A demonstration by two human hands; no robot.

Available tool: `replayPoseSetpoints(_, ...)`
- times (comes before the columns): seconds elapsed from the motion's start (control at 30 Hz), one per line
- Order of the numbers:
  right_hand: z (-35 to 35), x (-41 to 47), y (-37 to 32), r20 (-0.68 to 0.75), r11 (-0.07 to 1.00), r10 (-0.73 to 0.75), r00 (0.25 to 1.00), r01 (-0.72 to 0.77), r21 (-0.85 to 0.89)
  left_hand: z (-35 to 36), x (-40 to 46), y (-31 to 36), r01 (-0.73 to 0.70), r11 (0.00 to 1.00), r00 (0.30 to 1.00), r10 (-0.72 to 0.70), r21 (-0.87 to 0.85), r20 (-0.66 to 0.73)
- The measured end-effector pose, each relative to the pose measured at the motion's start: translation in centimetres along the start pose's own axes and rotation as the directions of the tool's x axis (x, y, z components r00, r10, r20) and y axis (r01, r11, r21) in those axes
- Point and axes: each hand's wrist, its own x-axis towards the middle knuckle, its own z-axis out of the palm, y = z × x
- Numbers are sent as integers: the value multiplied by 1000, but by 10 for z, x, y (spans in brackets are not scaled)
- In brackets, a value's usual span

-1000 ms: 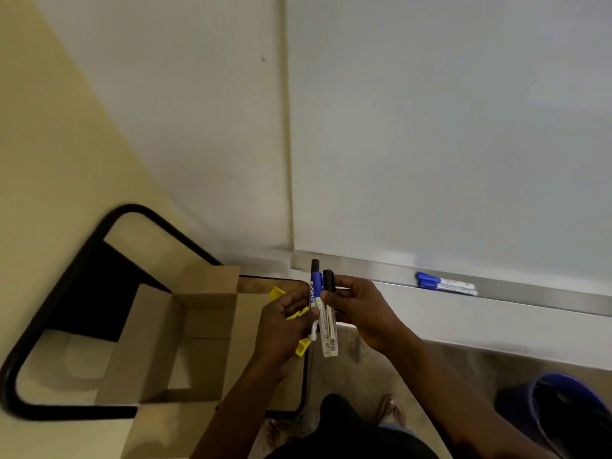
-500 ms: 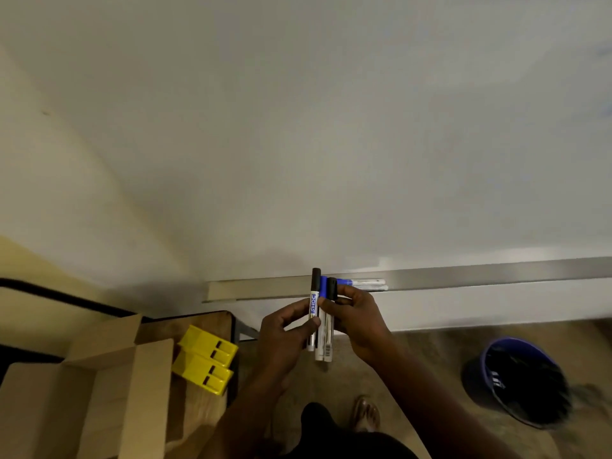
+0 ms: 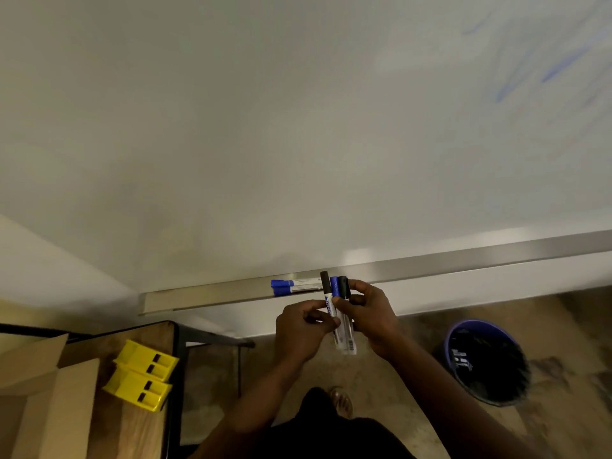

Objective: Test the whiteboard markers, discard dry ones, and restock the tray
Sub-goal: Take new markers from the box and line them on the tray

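Overhead, the broad white whiteboard [image 3: 298, 127] fills most of the view, with faint blue strokes [image 3: 556, 67] at its upper right. Along its lower edge runs the long brushed-metal marker tray [image 3: 212, 293], where two blue-capped white markers [image 3: 293, 287] lie side by side, caps to the left. Lower left stands a wooden table with a black metal frame [image 3: 139, 432], carrying an open brown cardboard box [image 3: 49, 409] and two yellow plastic holders [image 3: 142, 376] stacked one against the other. On the floor at right sits a round blue waste bin with a black liner [image 3: 486, 362]. Just below the tray, both hands meet around three upright markers [image 3: 339, 313], capped black, blue and black. The left hand [image 3: 301, 332] pinches the leftmost black-capped one between thumb and fingers; the right hand [image 3: 371, 313] curls round the other two.
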Motion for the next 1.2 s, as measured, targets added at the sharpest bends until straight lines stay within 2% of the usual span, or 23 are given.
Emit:
replayPoseSetpoints(0.2,-30,18,-12,-27,957,-128,991,116,-265,17,20,15,-8,996,1000,10,-85,26)
replayPoseSetpoints(0.3,-33,31,-22,11,886,-189,982,176,-428,20,35,19,49,989,999,-46,-137,26)
replayPoseSetpoints(0.43,-33,48,-32,78,742,-240,968,235,-627,28,55,17,105,992,994,-102,-72,51)
replayPoseSetpoints(0.6,-27,66,-36,159,642,-285,945,312,-700,31,78,19,175,977,984,-170,-124,49)
replayPoseSetpoints(0.73,-17,78,-32,170,542,-346,923,344,-766,30,93,11,264,914,960,-217,-308,180)
replayPoseSetpoints(0.83,-9,84,-27,240,434,-366,899,393,-810,28,95,8,247,929,959,-193,-277,208)
replayPoseSetpoints(1.0,0,94,-10,422,221,-441,792,551,-805,26,102,0,302,941,949,-282,-155,138)
replayPoseSetpoints(1.1,2,108,-5,495,125,-495,714,622,-773,18,105,-14,292,904,956,-266,-312,124)
replayPoseSetpoints(1.13,3,112,-5,507,102,-512,694,635,-766,13,104,-17,283,896,958,-277,-343,68)
replayPoseSetpoints(1.2,7,114,-5,535,52,-526,662,653,-756,3,101,-25,232,931,948,-282,-282,-150)
